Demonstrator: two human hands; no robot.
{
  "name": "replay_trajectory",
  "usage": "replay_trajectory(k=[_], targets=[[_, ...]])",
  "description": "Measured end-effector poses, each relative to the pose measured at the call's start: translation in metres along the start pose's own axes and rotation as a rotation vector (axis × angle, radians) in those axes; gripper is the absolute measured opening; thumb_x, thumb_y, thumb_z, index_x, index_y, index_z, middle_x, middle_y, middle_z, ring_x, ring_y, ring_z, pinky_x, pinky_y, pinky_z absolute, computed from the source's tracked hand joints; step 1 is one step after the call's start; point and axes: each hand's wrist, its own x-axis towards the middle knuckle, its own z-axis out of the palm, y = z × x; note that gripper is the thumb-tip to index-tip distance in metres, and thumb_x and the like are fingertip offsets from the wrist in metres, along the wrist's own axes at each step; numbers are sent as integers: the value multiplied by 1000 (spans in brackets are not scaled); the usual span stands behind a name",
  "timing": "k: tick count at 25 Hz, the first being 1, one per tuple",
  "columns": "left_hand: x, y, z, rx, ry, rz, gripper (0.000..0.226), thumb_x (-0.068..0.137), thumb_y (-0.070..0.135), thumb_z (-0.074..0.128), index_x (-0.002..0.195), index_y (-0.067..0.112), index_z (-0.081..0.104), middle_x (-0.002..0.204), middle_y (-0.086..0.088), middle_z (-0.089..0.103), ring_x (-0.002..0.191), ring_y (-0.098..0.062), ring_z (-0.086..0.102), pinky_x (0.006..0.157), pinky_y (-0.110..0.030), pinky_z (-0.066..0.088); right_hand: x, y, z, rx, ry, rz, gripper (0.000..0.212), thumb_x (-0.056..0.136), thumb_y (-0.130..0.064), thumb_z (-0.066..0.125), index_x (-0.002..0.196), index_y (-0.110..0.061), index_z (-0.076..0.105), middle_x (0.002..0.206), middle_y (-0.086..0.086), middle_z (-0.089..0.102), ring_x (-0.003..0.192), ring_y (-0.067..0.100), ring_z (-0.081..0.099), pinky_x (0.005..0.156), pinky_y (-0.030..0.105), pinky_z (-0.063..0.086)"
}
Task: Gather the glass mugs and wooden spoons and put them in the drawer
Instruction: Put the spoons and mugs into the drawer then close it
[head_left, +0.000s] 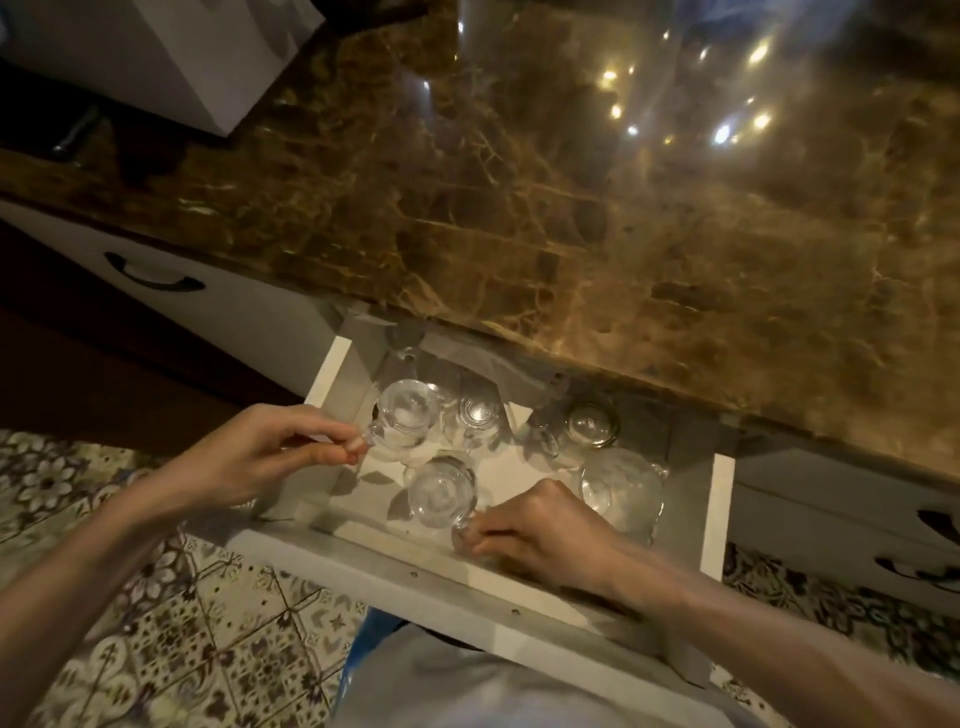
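The white drawer (719, 514) stands pulled out below the counter, with several clear glass mugs inside. My left hand (260, 454) pinches the handle of a glass mug (408, 410) at the drawer's left side. My right hand (540, 525) grips the handle of another glass mug (441, 493) near the drawer's front. More glass mugs stand at the back middle (478, 415), back right (592, 426) and right (621, 488). No wooden spoons are visible.
A brown marble counter (571, 182) runs above the drawer, with a white appliance (171, 47) at its far left. Shut white drawers with dark handles (150, 275) flank the pulled-out one. Patterned floor tiles (182, 623) lie below.
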Motion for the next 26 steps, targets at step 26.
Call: replay_trajectory(k=[26], targets=[[43, -26, 61, 52, 284, -427, 22, 86, 10, 62, 108, 10, 67, 95, 3, 66, 78, 8, 52, 56, 2, 41, 19, 33, 66, 784, 523, 896, 26, 75, 8, 72, 66, -17, 70, 70, -9, 69, 59, -10, 64, 62, 0, 46]])
